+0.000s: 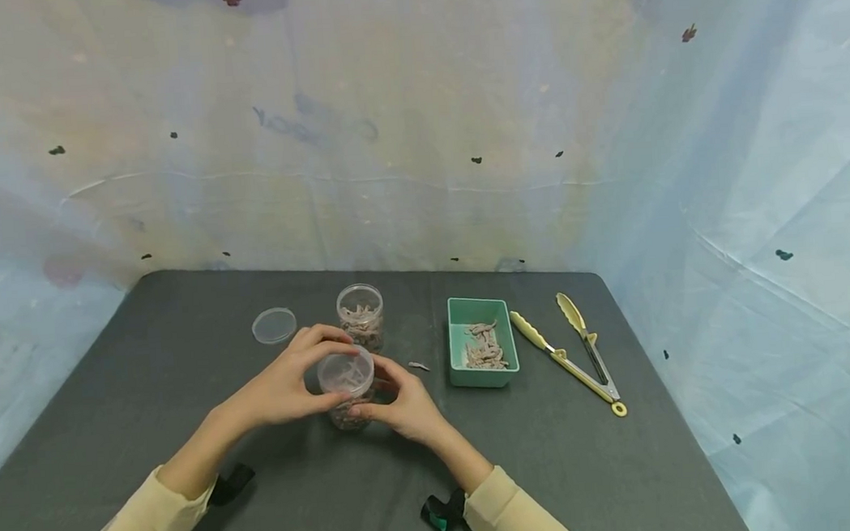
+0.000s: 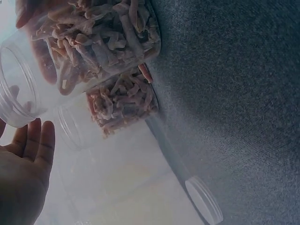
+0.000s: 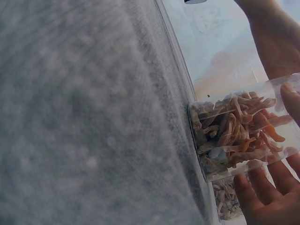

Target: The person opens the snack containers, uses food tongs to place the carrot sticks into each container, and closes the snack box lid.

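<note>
A clear plastic jar (image 1: pixel 348 419) stands upright on the dark table, partly filled with pinkish-brown shrivelled strips (image 3: pixel 234 126). On its mouth sits a translucent lid (image 1: pixel 346 373). My left hand (image 1: pixel 286 384) holds that lid by its edge, with thumb and fingers on opposite sides. Curled round the jar's right side, my right hand (image 1: pixel 408 409) grips it below the lid. Just behind stands a second jar (image 1: pixel 361 314), its mouth uncovered, with similar strips inside. In the left wrist view, the left hand (image 2: pixel 23 173) reaches round the jar's rim.
A loose round lid (image 1: pixel 274 326) lies at the back left. Right of the jars is a green tray (image 1: pixel 481 380) with more strips; one stray strip (image 1: pixel 419 366) lies on the table (image 1: pixel 300 500). Spread yellow-handled tongs (image 1: pixel 573 366) lie farther right. Patterned sheeting hangs behind.
</note>
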A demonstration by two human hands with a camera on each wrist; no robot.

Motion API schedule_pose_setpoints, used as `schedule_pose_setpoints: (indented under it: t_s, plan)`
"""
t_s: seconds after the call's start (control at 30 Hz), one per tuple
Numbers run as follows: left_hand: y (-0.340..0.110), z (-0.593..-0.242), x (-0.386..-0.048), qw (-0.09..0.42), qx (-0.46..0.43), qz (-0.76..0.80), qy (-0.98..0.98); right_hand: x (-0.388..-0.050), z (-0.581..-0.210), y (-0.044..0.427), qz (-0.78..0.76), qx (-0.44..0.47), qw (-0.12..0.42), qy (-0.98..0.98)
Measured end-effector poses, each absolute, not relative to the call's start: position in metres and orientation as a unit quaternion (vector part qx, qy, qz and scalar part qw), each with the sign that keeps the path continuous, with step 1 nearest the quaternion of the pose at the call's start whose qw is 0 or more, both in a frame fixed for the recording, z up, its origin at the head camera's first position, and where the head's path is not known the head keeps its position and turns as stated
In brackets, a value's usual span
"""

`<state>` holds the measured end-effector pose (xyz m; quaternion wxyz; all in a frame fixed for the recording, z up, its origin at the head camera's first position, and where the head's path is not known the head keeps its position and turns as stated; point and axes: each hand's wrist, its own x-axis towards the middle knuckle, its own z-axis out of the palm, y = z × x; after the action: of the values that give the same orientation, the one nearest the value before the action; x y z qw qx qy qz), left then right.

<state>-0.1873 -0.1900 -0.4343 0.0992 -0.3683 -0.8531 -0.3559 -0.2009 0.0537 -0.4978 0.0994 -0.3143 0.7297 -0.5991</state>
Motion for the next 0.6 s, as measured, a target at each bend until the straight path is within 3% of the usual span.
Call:
schedule_pose_setpoints:
  t_s: [0.6]
  plan:
    - [-0.1931,-0.4321,-0.1868,0.018,-0.367,-0.411,-0.834,-0.1996,-0.4992,0.0542,-0.594,-0.319,0.086,0.734]
